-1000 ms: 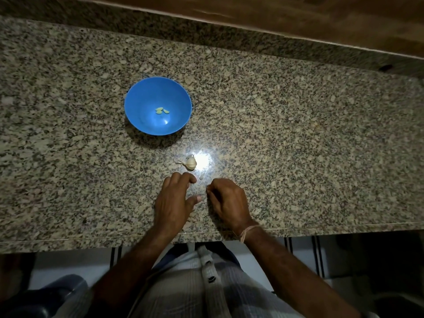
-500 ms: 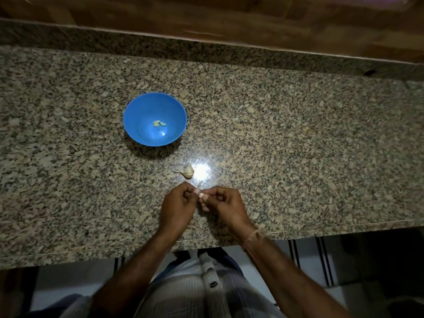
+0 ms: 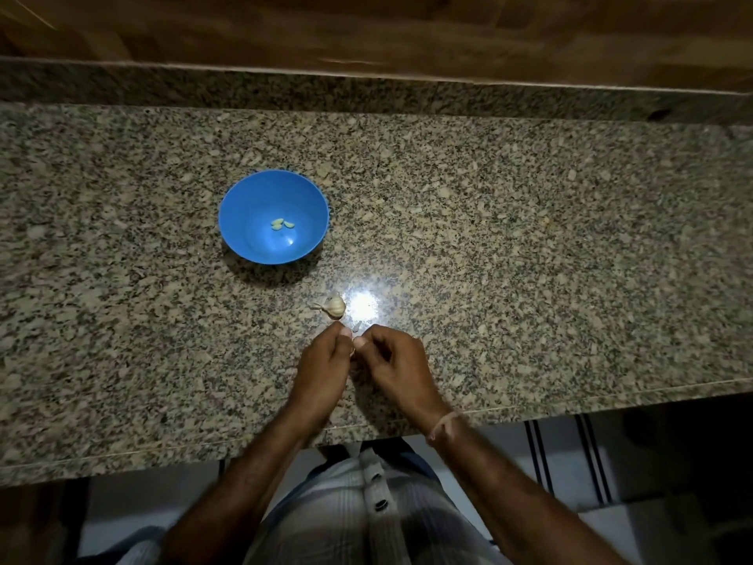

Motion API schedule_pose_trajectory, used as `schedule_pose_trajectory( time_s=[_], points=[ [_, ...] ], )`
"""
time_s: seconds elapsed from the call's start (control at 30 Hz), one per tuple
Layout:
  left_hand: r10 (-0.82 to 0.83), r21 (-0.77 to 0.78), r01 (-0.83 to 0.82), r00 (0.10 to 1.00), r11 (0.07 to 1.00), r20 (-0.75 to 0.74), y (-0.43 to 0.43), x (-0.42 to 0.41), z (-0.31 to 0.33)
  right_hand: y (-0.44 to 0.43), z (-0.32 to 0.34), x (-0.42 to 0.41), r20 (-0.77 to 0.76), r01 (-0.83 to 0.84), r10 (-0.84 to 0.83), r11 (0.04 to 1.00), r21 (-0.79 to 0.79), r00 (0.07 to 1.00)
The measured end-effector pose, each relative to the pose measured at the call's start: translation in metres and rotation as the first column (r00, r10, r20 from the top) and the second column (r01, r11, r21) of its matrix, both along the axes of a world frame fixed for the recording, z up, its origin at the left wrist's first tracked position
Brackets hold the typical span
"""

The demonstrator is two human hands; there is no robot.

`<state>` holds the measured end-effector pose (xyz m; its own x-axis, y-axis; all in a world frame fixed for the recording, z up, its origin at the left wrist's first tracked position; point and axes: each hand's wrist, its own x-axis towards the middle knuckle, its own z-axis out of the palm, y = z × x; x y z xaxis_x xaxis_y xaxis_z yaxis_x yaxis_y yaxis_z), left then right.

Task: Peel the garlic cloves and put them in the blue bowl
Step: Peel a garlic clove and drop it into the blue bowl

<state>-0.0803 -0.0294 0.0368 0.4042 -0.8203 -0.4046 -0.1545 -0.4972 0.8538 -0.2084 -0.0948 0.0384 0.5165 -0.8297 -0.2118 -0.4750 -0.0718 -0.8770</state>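
Cloves [image 3: 282, 224]: three peeled lie in blue bowl [image 3: 244, 205]. My left hand [image 3: 324, 367] and right hand [image 3: 397, 367] meet, curled fingers [image 3: 379, 334] pinching another clove [image 3: 353, 351], mostly hidden; peeling underway, I judge. Rest of bulb [image 3: 335, 307] lies on counter [image 3: 529, 258], just beyond.

We have one view: head camera, high above granite counter [image 3: 529, 246], facing forward and steeply down. Wide angle. Left hand [image 3: 322, 373] and right hand [image 3: 403, 373] close, lower centre. Wooden panel [image 3: 366, 30] along top, shirt [image 3: 366, 524] at bottom.
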Motion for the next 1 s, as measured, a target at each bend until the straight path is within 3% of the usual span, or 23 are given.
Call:
schedule_pose_trajectory(
  time_s=[0.1, 0.17, 0.2, 0.27, 0.3, 0.33, 0.37, 0.4, 0.43, 0.47, 0.5, 0.53, 0.57, 0.63, 0.7, 0.73, 0.8, 0.87, 0.93, 1.0],
  points=[
    [0.127, 0.150, -0.074, 0.916, 0.986, -0.382, -0.005, 0.001, 0.009, 0.001, -0.006, 0.001, -0.090, -0.087, 0.063, 0.952, -0.294, 0.994],
    [0.134, 0.160, -0.076, 0.911, 0.984, -0.391, -0.004, -0.001, 0.013, 0.001, -0.003, 0.000, -0.147, -0.144, 0.099, 0.929, -0.341, 0.984],
    [0.074, 0.087, -0.055, 0.968, 0.995, -0.239, -0.003, -0.002, 0.010, 0.001, -0.002, 0.001, -0.138, -0.136, 0.102, 0.953, -0.269, 0.985],
    [-0.040, -0.054, 0.049, 0.987, 0.997, 0.154, 0.003, -0.001, 0.000, -0.002, 0.006, 0.004, -0.034, -0.028, 0.032, 0.993, 0.116, 0.999],
    [-0.066, -0.069, 0.086, 0.965, 0.994, 0.254, 0.004, -0.002, -0.001, -0.003, 0.012, 0.007, -0.013, 0.032, -0.030, 0.938, 0.346, 0.999],
    [-0.075, -0.053, 0.092, 0.962, 0.994, 0.261, 0.005, -0.003, -0.001, -0.004, 0.013, 0.007, 0.001, 0.064, -0.073, 0.871, 0.486, 0.997],
    [-0.048, -0.023, 0.051, 0.988, 0.998, 0.145, 0.003, -0.004, 0.001, -0.004, 0.013, 0.007, -0.019, 0.037, -0.032, 0.903, 0.429, 0.999],
    [0.040, 0.031, -0.038, 0.997, 0.999, -0.062, 0.002, -0.005, 0.004, -0.001, 0.009, 0.006, -0.066, -0.034, 0.050, 0.974, 0.225, 0.997],
    [0.151, 0.158, -0.109, 0.945, 0.981, -0.288, 0.000, -0.005, 0.008, 0.002, 0.004, 0.004, -0.159, -0.132, 0.120, 0.989, -0.067, 0.980],
    [0.256, 0.289, -0.127, 0.846, 0.949, -0.468, -0.002, -0.004, 0.013, 0.004, -0.003, 0.001, -0.253, -0.242, 0.172, 0.929, -0.280, 0.952],
    [0.309, 0.359, -0.117, 0.781, 0.926, -0.542, -0.002, -0.003, 0.017, 0.004, -0.005, 0.000, -0.302, -0.312, 0.202, 0.871, -0.379, 0.932],
    [0.298, 0.364, -0.100, 0.787, 0.926, -0.540, -0.001, -0.003, 0.019, 0.005, -0.007, 0.001, -0.301, -0.326, 0.217, 0.864, -0.384, 0.929],
    [0.238, 0.299, -0.100, 0.850, 0.949, -0.470, 0.001, -0.003, 0.020, 0.004, -0.006, 0.001, -0.239, -0.292, 0.223, 0.903, -0.314, 0.945],
    [0.094, 0.086, -0.083, 0.987, 0.993, -0.130, 0.007, -0.005, 0.015, -0.004, 0.004, 0.001, -0.026, -0.160, 0.164, 0.979, 0.123, 0.986],
    [0.005, -0.054, 0.001, 0.994, 0.999, 0.109, 0.013, -0.005, 0.007, -0.012, 0.013, -0.001, 0.066, -0.119, 0.099, 0.844, 0.524, 0.993],
    [-0.012, -0.078, 0.025, 0.986, 0.997, 0.164, 0.014, -0.005, 0.003, -0.015, 0.017, -0.001, 0.084, -0.120, 0.087, 0.780, 0.614, 0.993],
    [0.018, -0.094, -0.002, 0.984, 0.996, 0.175, 0.014, -0.008, -0.001, -0.016, 0.017, -0.002, 0.100, -0.112, 0.065, 0.784, 0.611, 0.993],
    [0.077, -0.090, -0.065, 0.988, 0.994, 0.133, 0.010, -0.010, 0.001, -0.014, 0.014, -0.002, 0.037, -0.090, 0.082, 0.916, 0.391, 0.996],
    [0.087, -0.084, -0.075, 0.986, 0.994, 0.142, 0.006, -0.010, 0.006, -0.010, 0.014, 0.002, -0.011, -0.067, 0.072, 0.973, 0.219, 0.997],
    [0.070, -0.118, -0.052, 0.985, 0.992, 0.156, 0.005, -0.007, 0.010, -0.009, 0.016, 0.005, 0.025, -0.008, 0.001, 0.965, 0.263, 1.000]
  ],
)
